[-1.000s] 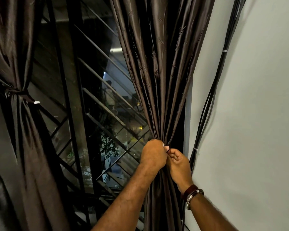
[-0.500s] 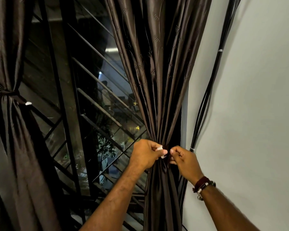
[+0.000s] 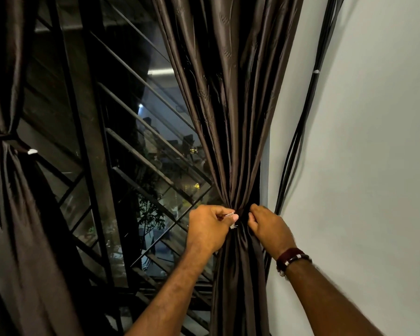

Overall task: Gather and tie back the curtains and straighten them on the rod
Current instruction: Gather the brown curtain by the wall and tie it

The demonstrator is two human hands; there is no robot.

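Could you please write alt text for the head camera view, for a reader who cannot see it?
Two hands fasten a tie around a gathered dark brown curtain beside a white wall: the left hand pinches a small white clip, the right hand grips the fabric. At far left, a second curtain hangs tied.

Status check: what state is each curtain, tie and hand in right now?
Right dark brown satin curtain: gathered at the waist, tie not visibly fastened.
Small white tie clip: pinched by left hand.
Left hand: gripping clip.
Right hand: gripping gathered fabric.
Left dark brown curtain: tied back.
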